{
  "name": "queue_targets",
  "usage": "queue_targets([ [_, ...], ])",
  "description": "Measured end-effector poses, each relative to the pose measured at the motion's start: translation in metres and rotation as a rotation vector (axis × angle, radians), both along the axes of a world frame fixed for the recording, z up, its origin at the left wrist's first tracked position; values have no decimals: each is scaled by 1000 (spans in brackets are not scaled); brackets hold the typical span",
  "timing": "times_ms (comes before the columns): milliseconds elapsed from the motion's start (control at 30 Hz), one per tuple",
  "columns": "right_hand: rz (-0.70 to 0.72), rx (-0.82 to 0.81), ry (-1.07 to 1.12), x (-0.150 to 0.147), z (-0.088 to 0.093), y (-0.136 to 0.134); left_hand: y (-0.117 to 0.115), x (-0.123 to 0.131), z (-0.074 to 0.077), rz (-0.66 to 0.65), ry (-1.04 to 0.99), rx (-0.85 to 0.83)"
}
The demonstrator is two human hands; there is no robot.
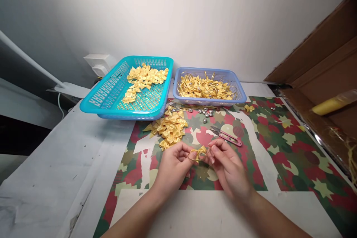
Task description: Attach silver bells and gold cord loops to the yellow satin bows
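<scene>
Between my two hands is a yellow ribbon bow (202, 150) with a thin gold cord (195, 160) looped around it. My left hand (177, 161) pinches the bow and cord from the left side. On the other side, my right hand (227, 163) has its thumb and fingers pressed together on the cord near the bow. Fingers cover part of the bow, and the cord's ends are hard to make out. Just beyond my left hand lies a pile of yellow ribbon bows (171, 128). Pink-handled thread snips (227, 136) rest beyond my right hand.
A turquoise basket (93, 106) holding bows stands at the back left. Beside it, a blue-purple basket (209, 102) contains bows with gold cords. Several silver bells (205, 121) lie before it. A cardboard box (312, 52) borders the right; a white lamp base (69, 90) sits left.
</scene>
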State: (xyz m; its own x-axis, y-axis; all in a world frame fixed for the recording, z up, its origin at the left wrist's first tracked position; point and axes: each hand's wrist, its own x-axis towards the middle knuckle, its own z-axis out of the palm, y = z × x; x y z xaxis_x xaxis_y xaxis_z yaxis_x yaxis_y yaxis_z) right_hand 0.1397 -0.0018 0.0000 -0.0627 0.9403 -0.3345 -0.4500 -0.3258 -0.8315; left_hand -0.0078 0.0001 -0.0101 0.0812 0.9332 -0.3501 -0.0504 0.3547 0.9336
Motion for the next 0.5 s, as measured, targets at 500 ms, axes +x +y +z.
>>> queue_targets([
  [500, 58, -3, 50, 1, 3, 0, 0, 1, 2, 1, 21, 33],
])
